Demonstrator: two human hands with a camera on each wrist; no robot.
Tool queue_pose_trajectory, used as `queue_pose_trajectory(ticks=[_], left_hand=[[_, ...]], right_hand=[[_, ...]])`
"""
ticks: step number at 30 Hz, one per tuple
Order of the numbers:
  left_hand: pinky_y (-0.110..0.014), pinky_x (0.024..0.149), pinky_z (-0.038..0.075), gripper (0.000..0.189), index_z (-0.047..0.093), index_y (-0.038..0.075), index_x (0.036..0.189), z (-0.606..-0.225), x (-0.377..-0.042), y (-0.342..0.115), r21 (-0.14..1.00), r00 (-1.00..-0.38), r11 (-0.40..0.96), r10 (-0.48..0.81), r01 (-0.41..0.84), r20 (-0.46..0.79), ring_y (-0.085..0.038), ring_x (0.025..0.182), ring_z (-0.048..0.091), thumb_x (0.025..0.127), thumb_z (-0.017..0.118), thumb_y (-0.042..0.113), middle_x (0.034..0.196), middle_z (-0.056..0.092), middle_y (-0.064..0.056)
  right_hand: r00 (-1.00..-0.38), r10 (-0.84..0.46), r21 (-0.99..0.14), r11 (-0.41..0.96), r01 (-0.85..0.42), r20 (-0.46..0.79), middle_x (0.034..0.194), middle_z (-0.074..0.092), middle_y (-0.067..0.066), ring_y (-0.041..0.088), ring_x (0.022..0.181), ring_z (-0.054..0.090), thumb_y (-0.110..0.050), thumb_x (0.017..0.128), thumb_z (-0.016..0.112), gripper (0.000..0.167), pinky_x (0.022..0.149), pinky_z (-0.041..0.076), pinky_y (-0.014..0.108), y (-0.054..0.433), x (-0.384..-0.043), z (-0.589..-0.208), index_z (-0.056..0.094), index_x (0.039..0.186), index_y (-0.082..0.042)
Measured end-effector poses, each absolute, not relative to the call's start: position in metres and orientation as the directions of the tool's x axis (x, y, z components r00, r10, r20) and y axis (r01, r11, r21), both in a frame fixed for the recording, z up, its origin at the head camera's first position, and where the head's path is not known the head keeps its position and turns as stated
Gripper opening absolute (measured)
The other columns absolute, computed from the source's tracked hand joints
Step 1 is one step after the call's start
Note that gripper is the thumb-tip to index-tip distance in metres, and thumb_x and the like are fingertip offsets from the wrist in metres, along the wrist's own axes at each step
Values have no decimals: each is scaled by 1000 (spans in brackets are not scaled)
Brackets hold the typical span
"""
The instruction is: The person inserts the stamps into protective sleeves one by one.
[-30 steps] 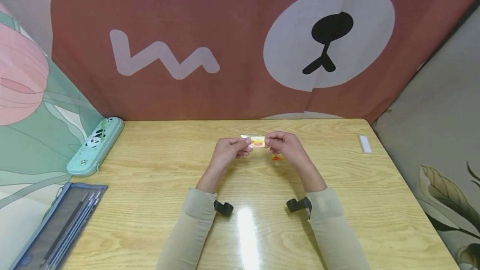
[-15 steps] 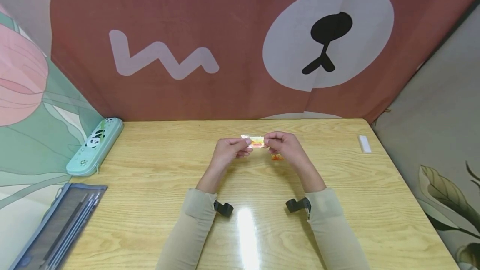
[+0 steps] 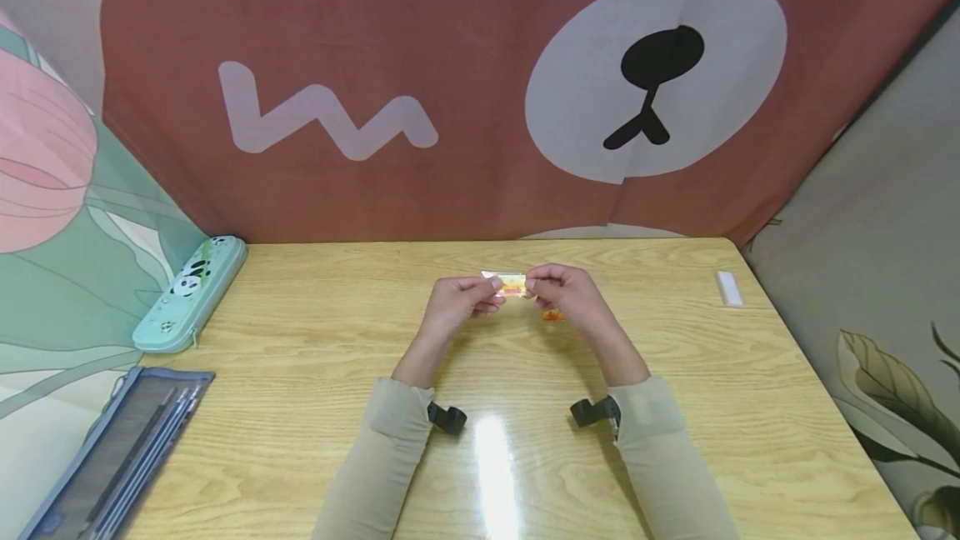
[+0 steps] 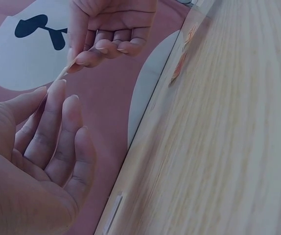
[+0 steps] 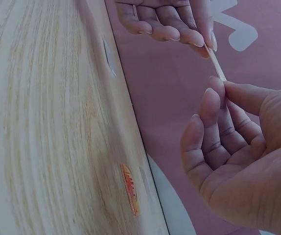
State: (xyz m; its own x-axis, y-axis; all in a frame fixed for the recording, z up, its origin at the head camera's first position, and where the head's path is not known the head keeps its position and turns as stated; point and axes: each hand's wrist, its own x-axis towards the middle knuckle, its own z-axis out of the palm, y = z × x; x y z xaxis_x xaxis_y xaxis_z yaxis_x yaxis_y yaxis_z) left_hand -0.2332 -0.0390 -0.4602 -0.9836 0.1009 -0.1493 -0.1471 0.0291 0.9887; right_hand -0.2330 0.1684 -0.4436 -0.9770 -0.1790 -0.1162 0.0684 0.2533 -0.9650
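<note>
The left hand (image 3: 457,302) and the right hand (image 3: 572,293) are pinching, each between thumb and fingers, the opposite ends of a small, flat yellow piece (image 3: 513,285), and they are holding it in the air above the counter (image 3: 315,340). An orange piece (image 3: 552,315) is lying on the counter near the right hand, which is partly covering it in the head view. A white block (image 3: 729,289) is resting near the right edge, while a mint panda case (image 3: 187,297) and a mesh pouch (image 3: 123,457) are lying at the left.
</note>
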Motion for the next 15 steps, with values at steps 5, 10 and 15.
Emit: queue_pose_trajectory(ticks=[5,10,15], left_hand=[[-45,79,63,30,78,-1,106,-459,-233,-38,989,-984,29,97,-146,-149,-8,65,72,91,77,24,78,79,-5],[-45,78,63,29,79,0,105,-459,-233,-38,988,-984,31,93,-149,-151,-8,65,72,91,77,25,79,79,-5],[-47,81,62,29,78,0,107,-460,-233,-38,988,-983,33,101,-148,-151,-9,65,72,92,76,24,80,79,-7]], right_hand=[[-977,-181,-964,258,66,-115,96,71,3,27,89,66,-20,101,62,25,88,59,45,167,-233,-444,69,117,-1],[-977,-181,-965,255,61,-110,97,71,6,35,94,66,-20,101,63,24,86,59,44,166,-232,-444,69,115,-2],[-978,-181,-965,257,58,-106,98,71,8,34,94,66,-20,101,63,24,85,59,43,166,-232,-445,69,115,-1]])
